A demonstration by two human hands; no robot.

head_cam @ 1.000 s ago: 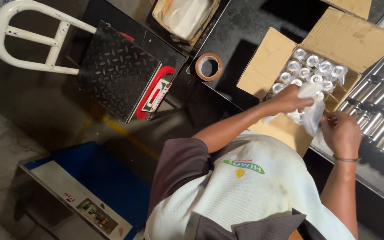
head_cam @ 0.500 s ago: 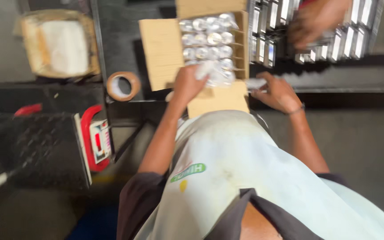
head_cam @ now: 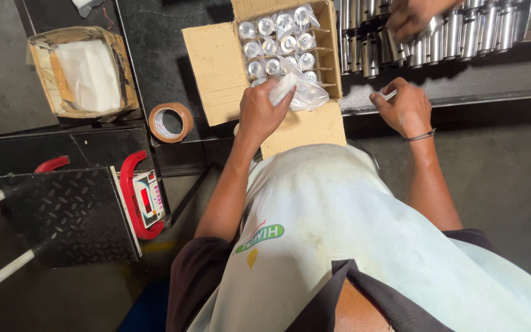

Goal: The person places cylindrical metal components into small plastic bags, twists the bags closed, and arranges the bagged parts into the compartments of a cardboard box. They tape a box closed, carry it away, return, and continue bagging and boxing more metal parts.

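An open cardboard box (head_cam: 219,67) on the dark bench holds several shiny metal cylinders in clear plastic bags, set in divider cells. My left hand (head_cam: 260,114) is at the box's near edge, closed on a bagged metal cylinder (head_cam: 299,92) that lies over the near row. My right hand (head_cam: 405,110), with a thin band on its wrist, rests on the bench edge to the right of the box. Its fingers are spread, their tips by a pale patch (head_cam: 364,97) on the bench. Behind it stand rows of bare metal cylinders (head_cam: 456,34).
Another person's hand (head_cam: 413,18) reaches into the bare cylinders at the top. A roll of brown tape (head_cam: 171,122) lies left of the box. Farther left is a carton of white sheets (head_cam: 87,74). A platform scale (head_cam: 72,212) with a red-framed display stands on the floor.
The view has swung so the box now sits at top centre. My left hand stays at the box with the bagged part. My right hand has come down onto the bench edge.
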